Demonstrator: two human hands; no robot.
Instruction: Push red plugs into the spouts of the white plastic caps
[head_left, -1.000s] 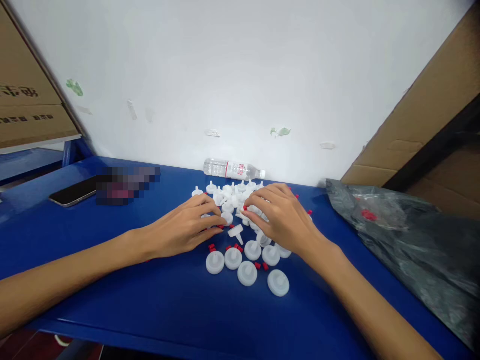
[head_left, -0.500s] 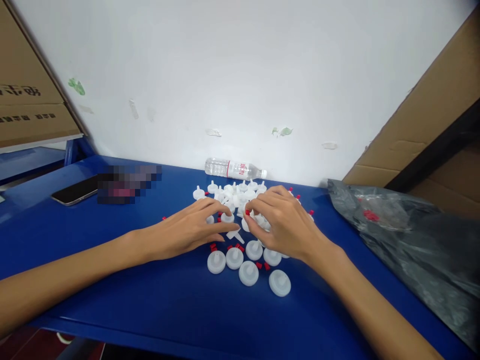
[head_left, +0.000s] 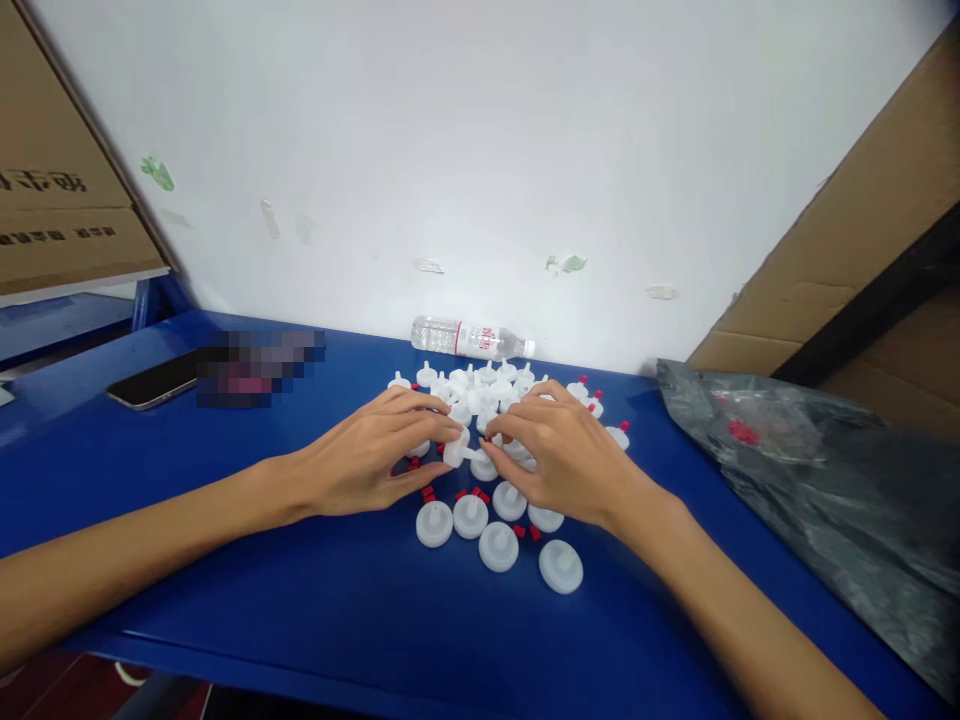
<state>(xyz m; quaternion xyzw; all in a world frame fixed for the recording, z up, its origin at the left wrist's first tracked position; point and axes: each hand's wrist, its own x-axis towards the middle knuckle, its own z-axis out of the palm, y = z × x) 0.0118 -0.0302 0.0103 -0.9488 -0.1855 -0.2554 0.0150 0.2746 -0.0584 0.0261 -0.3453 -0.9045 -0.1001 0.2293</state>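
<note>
The left hand (head_left: 371,450) holds narrowly, thumb below and fingers above, pinching the round base of a white nozzle cap (head_left: 454,450); the right hand (head_left: 568,445) is drawn into a finer pinch, thumb and forefinger nearly meeting around a small red tip (head_left: 491,438), mostly hidden; whether that tip touches the spout, I cannot tell. With the held cap as the clock's centre, its slim spout points to about three o'clock, toward the right fingertips; the cap is tilted onto its side, milky white, its base broad; loose white caps (head_left: 480,397) crowd from eleven to one, many with spouts upward; red-tipped caps (head_left: 619,435) stand between two and three, past the right hand; front-row caps (head_left: 499,547) sit base down on the blue table (head_left: 315,610) from four to seven, loose red pieces (head_left: 428,494) near them; a clear bottle (head_left: 476,338) lies on its side at twelve; a phone (head_left: 154,382) lies between nine and ten; a dark plastic bag (head_left: 825,500) spreads at three.
</note>
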